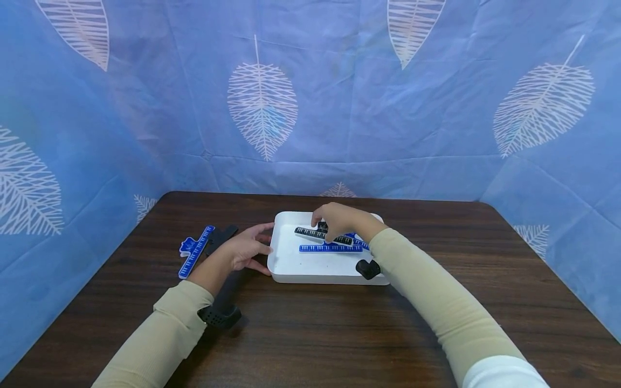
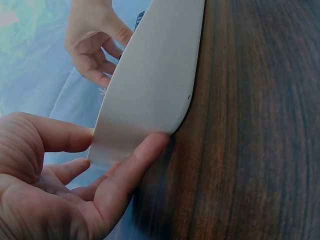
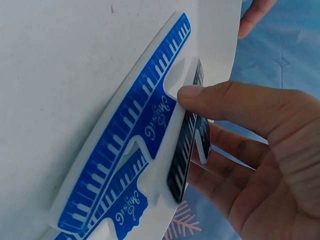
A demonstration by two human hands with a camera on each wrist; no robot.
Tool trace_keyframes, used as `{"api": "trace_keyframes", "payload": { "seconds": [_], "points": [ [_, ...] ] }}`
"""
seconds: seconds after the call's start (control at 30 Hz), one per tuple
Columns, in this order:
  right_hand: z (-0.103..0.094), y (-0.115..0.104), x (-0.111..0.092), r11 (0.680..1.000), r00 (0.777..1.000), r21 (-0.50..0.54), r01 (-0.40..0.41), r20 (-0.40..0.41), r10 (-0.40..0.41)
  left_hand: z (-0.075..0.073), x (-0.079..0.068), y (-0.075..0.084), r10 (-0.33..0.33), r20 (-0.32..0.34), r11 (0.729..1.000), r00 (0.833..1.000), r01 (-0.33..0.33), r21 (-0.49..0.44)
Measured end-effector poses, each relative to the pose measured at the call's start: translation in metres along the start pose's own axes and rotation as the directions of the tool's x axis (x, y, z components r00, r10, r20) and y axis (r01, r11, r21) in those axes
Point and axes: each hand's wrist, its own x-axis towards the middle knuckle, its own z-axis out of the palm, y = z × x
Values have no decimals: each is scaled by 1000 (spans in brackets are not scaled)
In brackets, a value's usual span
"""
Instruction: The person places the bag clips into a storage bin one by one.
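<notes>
A white tray (image 1: 310, 269) lies on the table. My left hand (image 1: 247, 248) rests on its left end, fingers spread and fairly straight; in the left wrist view the fingertips (image 2: 155, 142) touch the tray's side. Over the tray, my right hand (image 1: 342, 220) pinches a black clip with a piano-key pattern (image 3: 182, 155), thumb on its front and fingers behind. Under it in the tray lies a blue piano-key clip (image 3: 125, 122) marked "Music". Another blue clip (image 3: 129, 202) is partly covered by the first.
Left of the tray, beside my left forearm, lie one more blue piano-key clip (image 1: 196, 251) and a dark object (image 1: 220, 239) partly hidden by the arm. A black device (image 1: 220, 316) hangs at my left wrist. Patterned blue cloth (image 1: 320, 124) hangs behind the brown table (image 1: 315, 334).
</notes>
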Motion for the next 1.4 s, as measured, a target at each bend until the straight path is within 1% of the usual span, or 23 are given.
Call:
{"api": "trace_keyframes", "payload": {
  "seconds": [0.1, 0.3, 0.43, 0.6, 0.73, 1.0, 1.2, 1.4],
  "points": [
    [0, -2, 0, 1000, 1000, -2, 11, -4, -11, 0, 0, 0, -1, -5, 1000, 1000, 1, 3],
    [-3, -4, -1, 999, 1000, 40, 5, -12, -5, 2, -1, -1, 8, -9, 1000, 1000, -8, 3],
    [-4, -4, -3, 999, 1000, 44, 15, -28, -14, 2, -1, 0, 8, -15, 1000, 1000, -8, 9],
    [-7, -4, -8, 997, 998, 72, 22, -54, -18, 2, 1, -1, 9, -18, 1000, 1000, -9, 10],
    [-10, -5, -13, 996, 997, 87, 27, -71, -21, 2, 2, -2, 12, -13, 1000, 1000, -12, 14],
    [-15, -7, -25, 996, 995, 73, 57, -90, -50, 1, 1, -4, 23, -4, 1000, 1000, -23, 14],
    [-11, -2, -37, 999, 995, 45, 30, -93, -26, 2, 1, -4, 25, -7, 1000, 1000, -25, 16],
    [-8, 8, -52, 999, 989, 53, 5, -150, 3, 1, 1, -3, 31, 12, 1000, 999, -31, 2]
  ]
}}
